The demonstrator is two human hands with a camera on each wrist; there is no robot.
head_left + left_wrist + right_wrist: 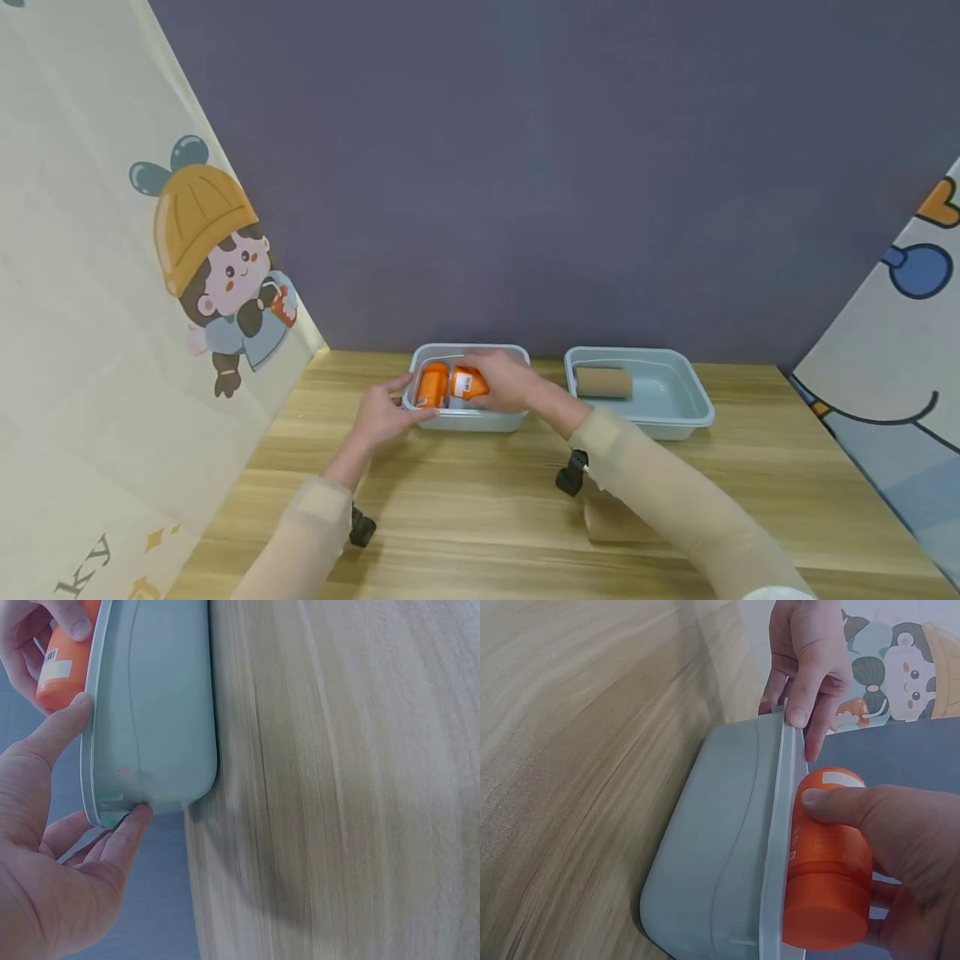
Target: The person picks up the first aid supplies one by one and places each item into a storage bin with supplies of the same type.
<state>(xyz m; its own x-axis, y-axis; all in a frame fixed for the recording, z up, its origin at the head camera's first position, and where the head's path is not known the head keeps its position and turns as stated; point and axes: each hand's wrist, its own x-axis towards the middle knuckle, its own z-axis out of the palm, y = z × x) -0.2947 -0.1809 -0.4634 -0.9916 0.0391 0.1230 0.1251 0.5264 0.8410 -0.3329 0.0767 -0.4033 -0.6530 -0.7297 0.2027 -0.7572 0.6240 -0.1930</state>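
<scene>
A pale grey-green plastic bin [472, 422] stands at the back left of the table. My left hand [381, 415] holds this bin at its left end, thumb on the front rim and fingers against the end wall in the left wrist view. My right hand [504, 382] grips an orange bottle [826, 851] with a white label, thumb along its side. That bottle is tilted at the bin's opening, close over the front rim. A second orange bottle [432, 387] lies inside the bin at the left, beside the held one.
To the right is a similar bin [663, 396] with a brown cardboard tube [603, 382] lying in it. Another brown object [611, 518] sits on the wooden table [450, 508], partly hidden under the right sleeve. A dark grey panel [525, 183] rises directly behind both bins.
</scene>
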